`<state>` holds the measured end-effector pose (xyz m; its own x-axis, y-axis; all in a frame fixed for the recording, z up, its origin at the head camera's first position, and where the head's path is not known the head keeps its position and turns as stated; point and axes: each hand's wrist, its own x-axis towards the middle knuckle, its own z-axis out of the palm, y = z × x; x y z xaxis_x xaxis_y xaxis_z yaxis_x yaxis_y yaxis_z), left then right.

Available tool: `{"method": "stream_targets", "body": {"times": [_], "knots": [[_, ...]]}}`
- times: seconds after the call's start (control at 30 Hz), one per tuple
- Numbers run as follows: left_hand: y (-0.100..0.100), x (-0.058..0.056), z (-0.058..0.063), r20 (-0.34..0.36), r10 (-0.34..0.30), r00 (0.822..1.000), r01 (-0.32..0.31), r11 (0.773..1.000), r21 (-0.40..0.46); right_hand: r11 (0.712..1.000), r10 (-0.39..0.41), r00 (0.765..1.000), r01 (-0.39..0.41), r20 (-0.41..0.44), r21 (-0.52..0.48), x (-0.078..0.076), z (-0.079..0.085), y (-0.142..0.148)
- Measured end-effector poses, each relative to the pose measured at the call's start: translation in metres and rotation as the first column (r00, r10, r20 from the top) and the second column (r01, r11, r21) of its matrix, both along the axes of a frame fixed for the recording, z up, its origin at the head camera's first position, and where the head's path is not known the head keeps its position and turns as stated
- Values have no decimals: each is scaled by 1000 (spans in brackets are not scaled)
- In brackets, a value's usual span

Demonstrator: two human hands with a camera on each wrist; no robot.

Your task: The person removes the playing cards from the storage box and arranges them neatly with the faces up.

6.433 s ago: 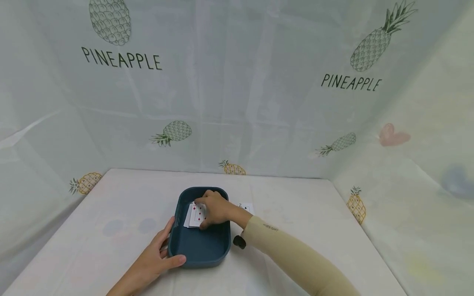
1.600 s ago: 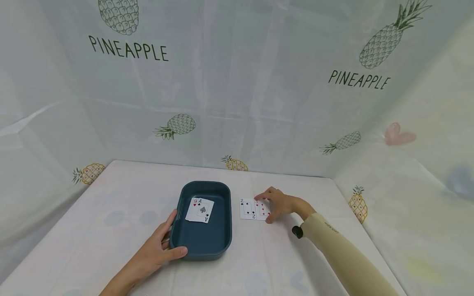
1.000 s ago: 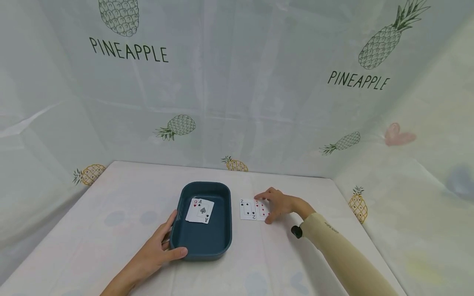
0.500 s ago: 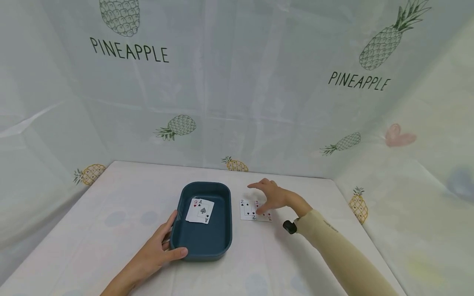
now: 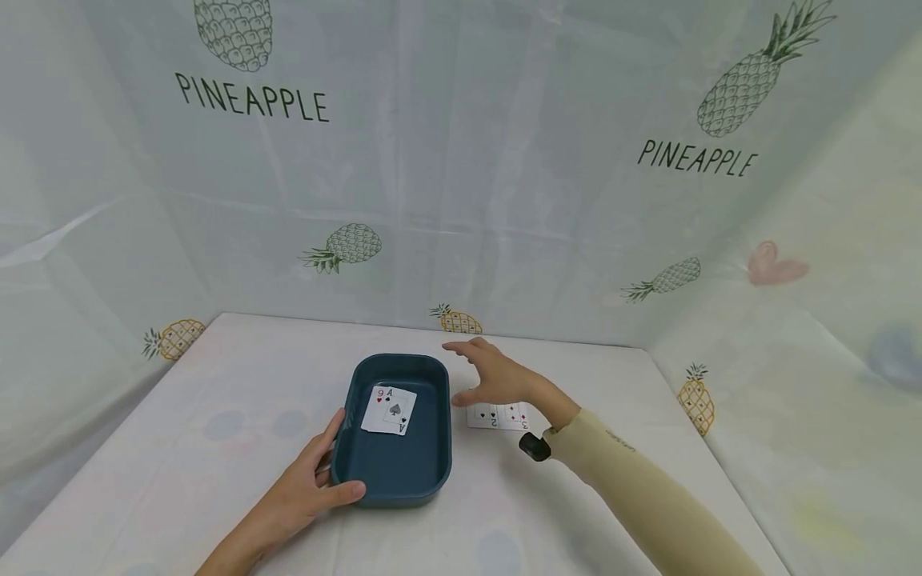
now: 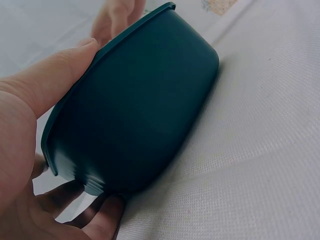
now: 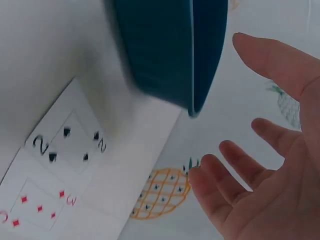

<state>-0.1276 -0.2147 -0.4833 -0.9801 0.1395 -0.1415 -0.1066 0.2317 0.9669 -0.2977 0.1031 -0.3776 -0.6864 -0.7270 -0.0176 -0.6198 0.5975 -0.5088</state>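
Observation:
My left hand point(image 5: 306, 480) grips the near left side of a dark blue rectangular tray point(image 5: 392, 484), thumb on the rim and fingers against the outer wall point(image 6: 130, 110). Inside the tray lies a small overlapping pile of playing cards, an ace of spades point(image 5: 394, 410) on top and a red nine point(image 5: 378, 394) peeking out at its left. My right hand point(image 5: 493, 376) hovers by the tray's right rim, thumb and fingers spread, holding nothing. Under it on the table, side by side, lie a two of spades point(image 7: 70, 132) and a three of diamonds point(image 7: 37, 205), partly hidden in the head view.
A white cloth covers the table point(image 5: 288, 384), whose back edge meets a hanging pineapple-print sheet point(image 5: 468, 160). More sheeting closes in the left and right sides. A black strap-mounted piece point(image 5: 535, 446) sits at my right wrist.
Earlier my right hand was in the tray at a diamond card. That card now lies beside the two; the hand has let go, lifted and moved left toward the tray. Left hand stays put.

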Motion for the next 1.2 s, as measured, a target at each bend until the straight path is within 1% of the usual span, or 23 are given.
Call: {"method": "stream_targets", "body": {"times": [0.1,0.33,0.4,0.5,0.63,0.83,0.93,1.07,1.2], "knots": [[-1,0,0,1,2,1000,-2,1000,4,1000,14,1000,-14,0,-23,3,-3,-14],[0,2,1,17,2,1000,-2,1000,18,998,16,1000,-17,-23,-56,6,-19,-43],[0,2,1,19,5,1000,-5,1000,12,998,22,999,-24,-23,-63,7,-23,-49],[0,2,2,22,9,1000,-8,1000,-3,997,40,999,-40,5,-70,8,-27,-57],[0,1,2,18,10,1000,-9,1000,-22,997,59,998,-58,10,-50,8,-36,-67],[-2,0,2,1,0,1000,0,1000,-15,998,61,995,-59,-76,30,4,-51,-80],[-3,0,1,4,-3,1000,3,1000,-7,996,61,990,-51,-128,80,5,-55,-84],[-3,-1,0,14,-7,1000,7,1000,-4,991,47,980,-22,-193,130,6,-59,-87],[-4,-2,-1,8,-8,1000,8,1000,-8,984,44,966,2,-253,178,8,-64,-91]]}}
